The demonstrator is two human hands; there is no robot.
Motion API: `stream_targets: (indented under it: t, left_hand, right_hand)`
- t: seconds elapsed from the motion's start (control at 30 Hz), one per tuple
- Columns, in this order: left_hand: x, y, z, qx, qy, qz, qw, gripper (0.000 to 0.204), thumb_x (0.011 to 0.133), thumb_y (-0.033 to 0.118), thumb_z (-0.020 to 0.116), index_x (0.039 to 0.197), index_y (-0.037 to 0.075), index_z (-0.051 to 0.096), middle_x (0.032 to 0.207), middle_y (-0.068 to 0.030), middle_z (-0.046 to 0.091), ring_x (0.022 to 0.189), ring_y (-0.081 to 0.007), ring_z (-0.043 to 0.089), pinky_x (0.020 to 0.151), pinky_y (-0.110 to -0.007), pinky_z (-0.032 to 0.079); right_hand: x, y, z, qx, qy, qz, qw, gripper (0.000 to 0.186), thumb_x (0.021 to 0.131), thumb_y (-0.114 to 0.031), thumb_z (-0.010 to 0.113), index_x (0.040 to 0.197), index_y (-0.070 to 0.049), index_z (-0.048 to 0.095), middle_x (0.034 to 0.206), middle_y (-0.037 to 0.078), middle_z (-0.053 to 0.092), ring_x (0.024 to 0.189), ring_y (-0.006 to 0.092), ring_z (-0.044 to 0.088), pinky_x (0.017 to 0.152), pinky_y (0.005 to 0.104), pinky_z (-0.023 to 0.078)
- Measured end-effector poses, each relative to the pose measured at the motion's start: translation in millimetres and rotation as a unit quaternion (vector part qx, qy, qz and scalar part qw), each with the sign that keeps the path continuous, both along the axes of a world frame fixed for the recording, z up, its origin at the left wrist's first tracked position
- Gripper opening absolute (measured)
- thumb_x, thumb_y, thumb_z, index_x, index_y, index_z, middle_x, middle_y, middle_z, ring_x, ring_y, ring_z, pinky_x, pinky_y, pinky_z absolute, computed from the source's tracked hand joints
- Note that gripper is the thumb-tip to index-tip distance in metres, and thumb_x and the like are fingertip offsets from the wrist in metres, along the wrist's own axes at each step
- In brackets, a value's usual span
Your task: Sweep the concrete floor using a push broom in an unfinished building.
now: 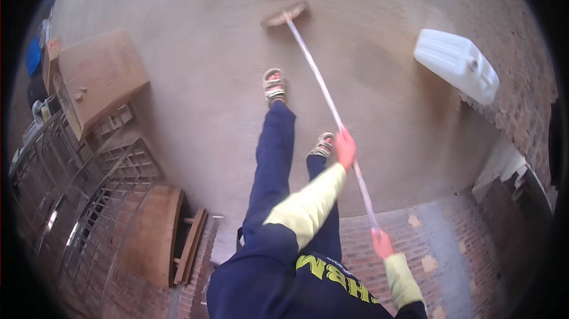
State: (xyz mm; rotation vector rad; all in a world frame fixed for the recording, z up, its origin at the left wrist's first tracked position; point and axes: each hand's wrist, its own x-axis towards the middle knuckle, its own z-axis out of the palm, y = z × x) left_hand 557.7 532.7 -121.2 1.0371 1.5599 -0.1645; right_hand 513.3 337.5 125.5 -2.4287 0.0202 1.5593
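A push broom with a long pale handle [320, 77] slants across the middle of the head view. Its wide brownish head [285, 15] rests on the floor ahead of my feet, slightly blurred. My left hand [345, 148] is closed around the handle partway down, above my right foot. Lower and to the right, my right hand [382, 243] wraps the handle near its top end. Both arms wear pale yellow-green sleeves over the forearms.
A smooth grey-brown floor [201, 52] spreads around my sandalled feet. A white plastic jerrycan [455, 58] is at the right by a brick wall [521, 76]. To the left are a cardboard box [102, 76], metal railings [98, 206] and a curved wooden piece [151, 236].
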Motion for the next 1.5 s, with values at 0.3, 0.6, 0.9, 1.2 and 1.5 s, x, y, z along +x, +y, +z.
stream_targets:
  t: [0.3, 0.6, 0.9, 1.2, 1.5]
  left_hand:
    - [102.4, 435.4, -49.4, 0.157, 0.006, 0.025, 0.987, 0.052, 0.086, 0.036, 0.035, 0.060, -0.005, 0.053, 0.050, -0.0182, 0.052, 0.052, -0.0315, 0.056, 0.051, -0.042, 0.043]
    - [-13.8, 215.4, 54.2, -0.005, -0.012, -0.122, 0.992, 0.057, 0.086, 0.038, 0.028, 0.064, -0.005, 0.056, 0.054, -0.0218, 0.054, 0.059, -0.0368, 0.057, 0.061, -0.042, 0.046]
    - [52.1, 249.6, 20.6, -0.061, 0.075, -0.121, 0.988, 0.056, 0.086, 0.040, 0.028, 0.084, -0.008, 0.055, 0.087, -0.0285, 0.055, 0.088, -0.0377, 0.053, 0.078, -0.043, 0.040]
    - [50.9, 416.7, 188.5, -0.005, -0.230, 0.140, 0.963, 0.065, 0.086, 0.053, 0.018, 0.126, 0.001, 0.021, 0.107, -0.0171, 0.050, 0.098, -0.0234, 0.051, 0.081, -0.033, 0.040]
    - [-379.9, 301.8, 293.9, 0.090, 0.080, 0.583, 0.803, 0.062, 0.083, 0.051, 0.033, 0.123, 0.003, 0.028, 0.111, -0.0194, 0.046, 0.097, -0.0275, 0.050, 0.080, -0.038, 0.043]
  right_hand:
    - [110.5, 375.9, -87.3, 0.129, 0.072, 0.006, 0.989, 0.039, 0.088, -0.036, 0.035, 0.073, -0.001, 0.045, 0.059, 0.014, 0.049, 0.055, 0.0248, 0.054, 0.052, 0.0354, 0.041]
    - [7.4, 217.0, 85.5, 0.005, 0.025, -0.048, 0.999, 0.040, 0.087, -0.036, 0.038, 0.068, -0.002, 0.048, 0.050, 0.006, 0.046, 0.046, 0.0139, 0.044, 0.044, 0.0315, 0.036]
    - [99.4, 243.8, 36.1, -0.102, 0.168, -0.003, 0.980, 0.045, 0.087, -0.041, 0.031, 0.074, -0.002, 0.049, 0.052, 0.012, 0.049, 0.042, 0.0226, 0.052, 0.040, 0.0353, 0.041]
    - [283.7, 582.6, -222.6, 0.171, 0.018, -0.027, 0.985, 0.065, 0.082, -0.056, 0.027, 0.058, -0.001, 0.053, 0.044, 0.009, 0.046, 0.037, 0.0205, 0.044, 0.036, 0.0353, 0.034]
    - [236.1, 620.8, -65.2, 0.153, 0.149, 0.059, 0.975, 0.053, 0.083, -0.048, 0.038, 0.049, -0.008, 0.043, 0.038, 0.005, 0.039, 0.029, 0.0165, 0.037, 0.027, 0.0302, 0.027]
